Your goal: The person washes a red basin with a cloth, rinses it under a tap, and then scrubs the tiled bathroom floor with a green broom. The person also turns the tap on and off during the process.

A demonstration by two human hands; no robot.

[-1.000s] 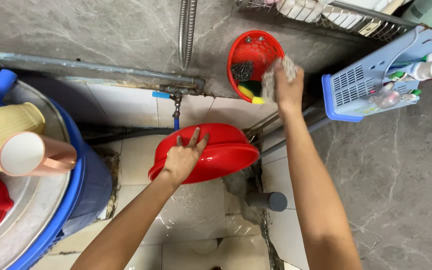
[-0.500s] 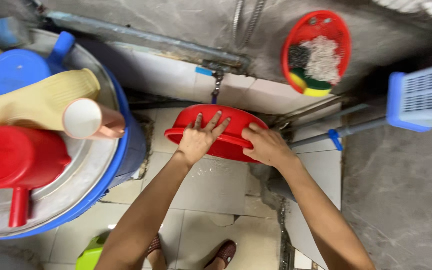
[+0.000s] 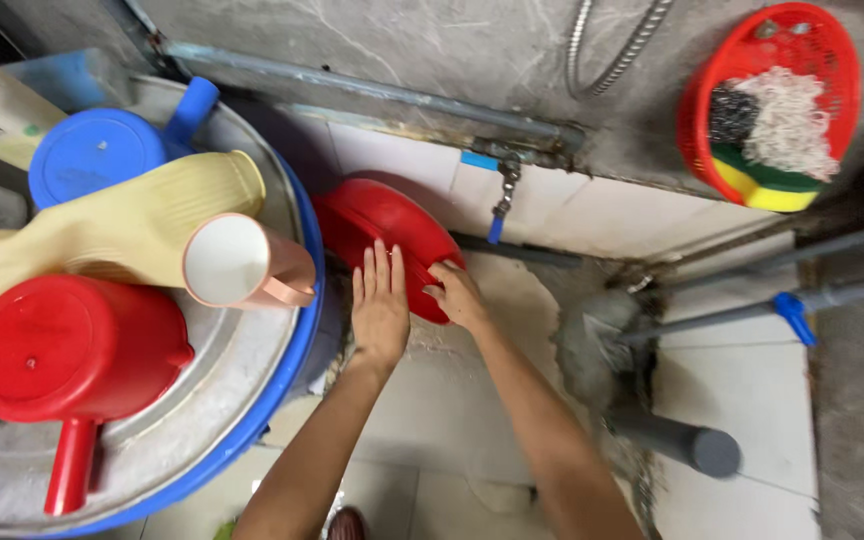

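A red plastic basin (image 3: 377,225) stands tilted on the tiled floor, close against the blue barrel (image 3: 297,345). My left hand (image 3: 380,300) lies flat on the basin's front, fingers straight and together. My right hand (image 3: 455,293) grips the basin's lower right rim. A small tap (image 3: 500,200) with a blue handle hangs from the pipe just right of the basin.
On the barrel's metal lid (image 3: 167,400) lie a red scoop (image 3: 72,360), a blue scoop (image 3: 102,155), yellow rubber gloves (image 3: 122,225) and a pink cup (image 3: 242,265). A red wall basket (image 3: 782,95) holds scrubbers. A grey drain pipe (image 3: 692,445) rises at the right.
The basin has moved left and tipped upright beside the barrel. My right hand left the wall basket, came down and took the basin's rim. The view shifted left.
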